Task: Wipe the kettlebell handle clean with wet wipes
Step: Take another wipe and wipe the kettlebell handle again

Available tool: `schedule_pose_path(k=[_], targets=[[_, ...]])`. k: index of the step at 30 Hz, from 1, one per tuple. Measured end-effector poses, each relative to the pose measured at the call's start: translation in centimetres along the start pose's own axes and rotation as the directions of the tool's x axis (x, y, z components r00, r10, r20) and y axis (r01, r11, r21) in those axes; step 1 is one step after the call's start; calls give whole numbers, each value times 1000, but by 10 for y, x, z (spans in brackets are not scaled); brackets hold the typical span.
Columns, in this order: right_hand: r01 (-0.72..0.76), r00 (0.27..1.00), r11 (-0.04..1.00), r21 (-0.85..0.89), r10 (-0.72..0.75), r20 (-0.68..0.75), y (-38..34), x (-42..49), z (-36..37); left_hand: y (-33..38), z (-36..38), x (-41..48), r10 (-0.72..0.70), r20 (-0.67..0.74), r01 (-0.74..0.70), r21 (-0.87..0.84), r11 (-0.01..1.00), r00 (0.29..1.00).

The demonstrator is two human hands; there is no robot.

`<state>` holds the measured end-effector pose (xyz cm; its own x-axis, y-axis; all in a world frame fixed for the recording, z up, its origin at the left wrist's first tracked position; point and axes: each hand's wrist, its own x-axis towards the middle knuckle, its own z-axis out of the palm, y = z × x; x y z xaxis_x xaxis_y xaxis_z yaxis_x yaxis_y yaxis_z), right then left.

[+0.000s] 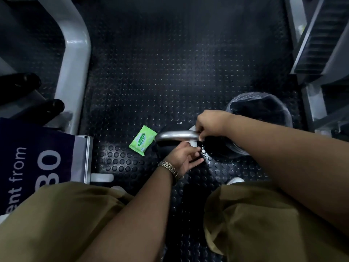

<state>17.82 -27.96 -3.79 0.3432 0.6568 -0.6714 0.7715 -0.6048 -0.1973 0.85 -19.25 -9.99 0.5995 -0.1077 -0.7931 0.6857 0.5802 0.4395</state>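
A black kettlebell [171,129] stands on the studded rubber floor, its shiny steel handle [175,135] running left to right. A white wet wipe [192,143] is wrapped around the handle's right end. My right hand [211,123] grips the wipe from above at that end. My left hand [184,157], with a metal watch on the wrist, pinches the wipe's lower part just under the handle. A green pack of wet wipes [142,139] lies flat on the floor, just left of the kettlebell.
A bin lined with a clear bag [260,110] stands to the right of the kettlebell. A grey machine frame [75,72] rises at left, with a printed sign [37,157] below it. Steps or racking [321,44] fill the right edge. My knees in olive trousers are at the bottom.
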Motion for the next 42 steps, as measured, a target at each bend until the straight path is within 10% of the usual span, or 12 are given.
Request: schedule_pose_path(k=[8,13,20,30,36,42], targets=[[4,1000,1000,7,-4,-19,0,-1,2,12,23,11,105,-103,-4,693,721,989],[-13,1000,1000,16,13,-3,0,-1,0,15,-5,7,-10,-58,27,308,951,998],[-19,1000,1000,6,18,8,-1,-1,-1,10,21,16,49,-168,27,420,907,985],[-169,979,976,134,151,139,-8,-5,-10,14,8,-12,-47,-229,19,-125,992,972],[-462,871,551,695,135,472,-4,-32,-14,31,29,-34,-15,-148,-5,-132,991,989],[-344,931,497,797,290,221,7,-64,-34,55,42,-44,243,-150,-187,316,930,958]])
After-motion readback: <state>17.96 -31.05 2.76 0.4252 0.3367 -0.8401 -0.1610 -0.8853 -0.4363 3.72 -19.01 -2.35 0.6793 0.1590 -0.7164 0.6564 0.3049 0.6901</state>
